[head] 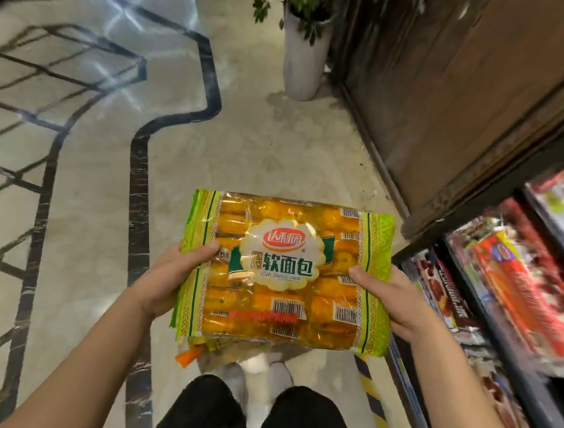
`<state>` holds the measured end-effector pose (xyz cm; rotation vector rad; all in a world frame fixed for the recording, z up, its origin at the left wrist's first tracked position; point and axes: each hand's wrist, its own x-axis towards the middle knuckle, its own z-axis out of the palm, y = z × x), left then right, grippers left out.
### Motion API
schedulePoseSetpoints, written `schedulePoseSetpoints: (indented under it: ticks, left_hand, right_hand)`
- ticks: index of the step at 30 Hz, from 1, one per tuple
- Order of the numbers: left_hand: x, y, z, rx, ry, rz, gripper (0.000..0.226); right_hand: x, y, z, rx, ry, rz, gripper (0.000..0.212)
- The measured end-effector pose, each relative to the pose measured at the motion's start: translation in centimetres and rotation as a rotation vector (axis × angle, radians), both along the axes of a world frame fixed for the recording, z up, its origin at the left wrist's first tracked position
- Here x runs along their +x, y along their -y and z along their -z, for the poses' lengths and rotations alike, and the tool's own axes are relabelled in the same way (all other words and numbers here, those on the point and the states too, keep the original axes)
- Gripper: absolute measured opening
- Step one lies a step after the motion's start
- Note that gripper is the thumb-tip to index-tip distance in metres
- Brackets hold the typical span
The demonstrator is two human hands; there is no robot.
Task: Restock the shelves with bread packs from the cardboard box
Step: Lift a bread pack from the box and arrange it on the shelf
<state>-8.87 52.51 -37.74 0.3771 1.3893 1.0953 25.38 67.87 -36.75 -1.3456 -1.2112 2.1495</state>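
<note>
A stack of bread packs (pixel 285 272) in clear wrap with green and yellow edges and a white label is held flat in front of me at waist height. My left hand (pixel 173 272) grips its left edge, thumb on top. My right hand (pixel 392 302) grips its right edge the same way. More packs show under the top one. The shelves (pixel 514 343) stand at the right, slightly blurred, filled with red and dark snack packs. The cardboard box is not in view.
A wooden cabinet (pixel 455 92) stands at the far right, beyond the shelves. A white tall planter (pixel 303 55) with a green plant is beside it. The marble floor (pixel 90 163) with dark inlay lines stretches left. My white shoes and black trousers show below.
</note>
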Motion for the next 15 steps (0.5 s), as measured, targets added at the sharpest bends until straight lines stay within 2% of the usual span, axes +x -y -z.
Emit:
schedulePoseSetpoints:
  ticks: [1,3,5,8,13,15]
  left_hand:
    - [0.5,-0.5,-0.4,0.014,-0.012,0.03,0.087]
    - [1.8,-1.6,-1.6,0.045,-0.043,0.108,0.084]
    - [3.2,-2.9,-2.7,0.067,-0.089,0.183,0.1]
    - [4.7,-4.5,-3.9,0.125,-0.162,0.31,0.114]
    - [7.5,-5.0,-4.4,0.208,-0.203,0.61,0.114]
    - [9.0,-4.5,-4.4,0.222,-0.209,0.713,0.112]
  right_hand:
    - [0.9,0.5,-0.5,0.012,-0.006,0.036,0.09]
    - [2.6,1.8,-1.5,0.038,-0.013,0.126,0.069]
    - [4.5,3.5,-2.3,0.061,-0.003,0.239,0.055]
    - [6.8,7.0,-3.1,0.084,0.027,0.363,0.062]
    - [9.2,15.8,-4.2,0.115,0.113,0.639,0.072]
    - [9.7,20.2,-4.5,0.13,0.148,0.744,0.066]
